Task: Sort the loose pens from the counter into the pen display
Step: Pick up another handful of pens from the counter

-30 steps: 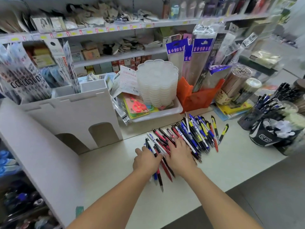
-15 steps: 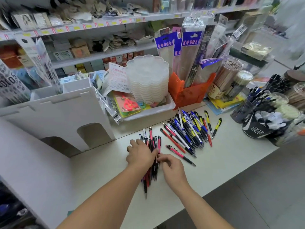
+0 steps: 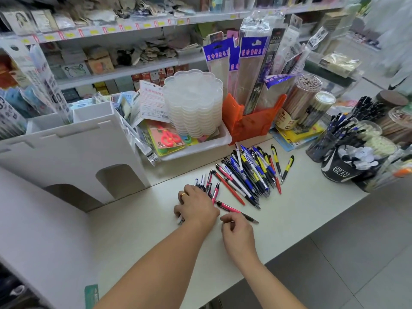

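Note:
A heap of loose pens point(image 3: 252, 172), blue, yellow, white and red, lies on the white counter point(image 3: 289, 215). My left hand point(image 3: 196, 206) is closed around a bundle of pink and dark pens point(image 3: 210, 186), whose ends stick out above the fingers. My right hand point(image 3: 238, 235) sits just right of it, fingertips pinching at a single pink-and-black pen point(image 3: 236, 211) that lies flat. The white pen display point(image 3: 73, 150), with arched openings, stands at the left.
A white bin point(image 3: 214, 146) with stacked clear trays and an orange holder point(image 3: 249, 121) stand behind the pens. Cups of pens point(image 3: 330, 143) and a black cup point(image 3: 343, 170) crowd the right. Shelves run along the back. The floor drops off at the counter's near right edge.
My left hand has gathered the pink pens into a bundle and closed on it. My right hand has drawn back toward me, to the single pink pen.

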